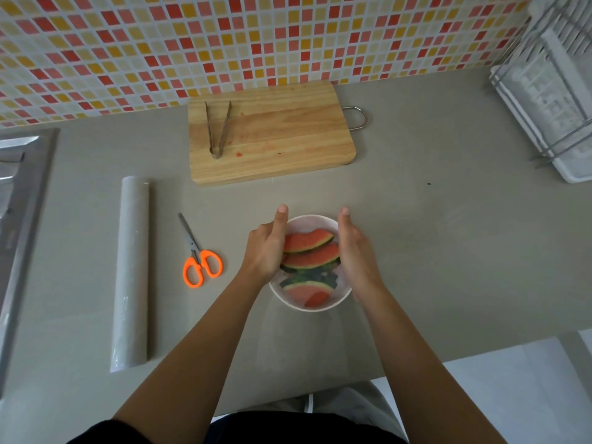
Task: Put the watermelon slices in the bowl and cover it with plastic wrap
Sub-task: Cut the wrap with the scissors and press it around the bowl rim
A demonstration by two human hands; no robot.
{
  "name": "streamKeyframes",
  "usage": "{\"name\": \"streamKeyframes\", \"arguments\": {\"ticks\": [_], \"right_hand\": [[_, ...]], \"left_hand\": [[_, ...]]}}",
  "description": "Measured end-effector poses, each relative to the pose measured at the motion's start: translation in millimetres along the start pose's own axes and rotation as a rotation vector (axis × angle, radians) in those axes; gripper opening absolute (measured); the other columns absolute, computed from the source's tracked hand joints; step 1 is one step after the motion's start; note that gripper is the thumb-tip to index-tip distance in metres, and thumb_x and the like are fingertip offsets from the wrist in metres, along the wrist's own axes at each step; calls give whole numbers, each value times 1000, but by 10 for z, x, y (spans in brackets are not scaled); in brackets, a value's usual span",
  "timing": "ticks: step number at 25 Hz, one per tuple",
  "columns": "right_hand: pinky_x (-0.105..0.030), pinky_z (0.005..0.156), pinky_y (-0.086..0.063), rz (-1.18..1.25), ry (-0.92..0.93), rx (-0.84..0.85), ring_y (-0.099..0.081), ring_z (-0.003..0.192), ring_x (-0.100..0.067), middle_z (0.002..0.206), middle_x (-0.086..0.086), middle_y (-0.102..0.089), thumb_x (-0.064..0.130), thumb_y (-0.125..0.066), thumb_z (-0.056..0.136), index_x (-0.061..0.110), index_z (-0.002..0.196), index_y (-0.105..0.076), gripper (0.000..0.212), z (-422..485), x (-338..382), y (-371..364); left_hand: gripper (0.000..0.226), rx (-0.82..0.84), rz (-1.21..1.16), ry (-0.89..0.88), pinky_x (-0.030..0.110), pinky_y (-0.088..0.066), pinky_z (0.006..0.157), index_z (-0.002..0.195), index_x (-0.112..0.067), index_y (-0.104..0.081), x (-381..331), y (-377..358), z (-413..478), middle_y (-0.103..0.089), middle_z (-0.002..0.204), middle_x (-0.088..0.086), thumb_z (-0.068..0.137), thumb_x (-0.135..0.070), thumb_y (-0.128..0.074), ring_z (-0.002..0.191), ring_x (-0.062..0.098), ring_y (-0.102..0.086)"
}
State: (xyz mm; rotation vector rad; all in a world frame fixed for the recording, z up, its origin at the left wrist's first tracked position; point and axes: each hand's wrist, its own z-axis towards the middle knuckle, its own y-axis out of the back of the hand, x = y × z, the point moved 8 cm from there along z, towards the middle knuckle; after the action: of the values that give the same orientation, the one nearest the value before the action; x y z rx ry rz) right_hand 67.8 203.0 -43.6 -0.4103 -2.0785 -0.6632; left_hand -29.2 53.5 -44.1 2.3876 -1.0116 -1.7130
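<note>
- The watermelon slices (pixel 310 249) lie stacked in the white bowl (pixel 309 308), red flesh up and green rind showing between them
- The bowl stands on the grey counter (pixel 432 225), near its front edge, straight in front of the person
- A sheet of clear plastic wrap (pixel 301 341) lies over the bowl and trails down onto the counter on the near side
- The left hand (pixel 266 248) holds the bowl's left side, thumb straight along the rim, fingers curled down round the outside over the wrap
- The right hand (pixel 354 251) lies against the bowl's right side, thumb straight; its fingers are hidden behind the hand, so I cannot tell how far they curl
- Orange-handled scissors (pixel 200 261) lie closed on the counter, left of the bowl
- Further left lies the roll of wrap (pixel 131 274), lengthwise front to back
- Behind the bowl, by the tiled wall (pixel 224 36), is a wooden cutting board (pixel 282 139) with red juice stains; metal tongs (pixel 217 129) rest on its left part
- A steel sink (pixel 19 219) sits at the far left, a wire dish rack (pixel 551 91) at the far right
</note>
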Motion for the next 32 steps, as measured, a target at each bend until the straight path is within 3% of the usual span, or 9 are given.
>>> {"name": "streamKeyframes", "arguments": {"ticks": [5,10,15,20,22,25,27,29,32], "right_hand": [[-29,69,-52,76,-129,17,-69,75,-11,74,6,-73,90,-33,57,27,75,-72,76,17,-67,-15],[-42,83,-55,155,-230,107,-71,81,-21,84,-5,-75,88,-41,53,16,81,-73,83,12,-153,-98],[-28,60,-49,77,-163,40,-67,72,-11,68,7,-71,88,-38,55,24,64,-70,72,-2,-125,-25],[-22,57,-43,35,-120,-43,-63,66,-4,60,10,-67,86,-28,63,23,62,-66,73,-36,-181,54],[-30,67,-47,-31,-66,-73,-64,78,-13,72,6,-67,82,-18,69,18,68,-65,80,-58,-183,101],[-47,98,-40,-212,33,-193,-53,113,-29,117,-6,-61,77,-12,74,15,97,-66,86,-70,-112,219],[-50,102,-35,-295,15,-251,-48,118,-32,124,-8,-58,74,-9,77,17,106,-65,84,-63,-155,255],[-49,102,-37,-75,-45,-231,-52,115,-33,118,-10,-62,68,-10,85,14,105,-64,79,-41,-257,231],[-38,98,-45,474,-43,23,-54,118,-25,128,-6,-56,57,-12,95,15,126,-53,66,-11,-240,41]], "left_hand": [[82,-15,-68,38,39,-46,88,92,-18,-73,29,5,-8,-68,97,9,78,-78,-19,92,22,-61],[70,-44,-192,7,33,-42,94,109,-30,-69,67,25,-21,-67,114,0,79,-74,-24,106,16,-58],[58,-18,-460,156,47,-48,96,110,-30,-66,254,-32,5,-63,120,8,86,-70,-31,110,25,-59],[65,-61,-305,141,45,-41,103,128,-32,-54,215,-17,82,-56,132,7,88,-70,-20,119,26,-52],[61,-41,-275,148,41,-47,94,122,-32,-55,177,-24,106,-58,126,9,90,-68,-17,113,27,-55],[60,4,-225,141,19,-47,61,120,-33,-55,121,-53,103,-60,117,6,92,-66,-14,96,16,-59],[66,50,-266,128,18,-47,68,125,-30,-54,83,-84,107,-60,119,2,92,-67,-11,98,12,-59],[76,136,-579,146,30,-44,93,134,-20,-48,74,-112,101,-54,131,1,91,-68,-8,114,15,-54],[80,165,-907,126,33,-35,103,140,-12,-42,111,-6,-15,-47,142,1,92,-66,-8,126,15,-47]]}}
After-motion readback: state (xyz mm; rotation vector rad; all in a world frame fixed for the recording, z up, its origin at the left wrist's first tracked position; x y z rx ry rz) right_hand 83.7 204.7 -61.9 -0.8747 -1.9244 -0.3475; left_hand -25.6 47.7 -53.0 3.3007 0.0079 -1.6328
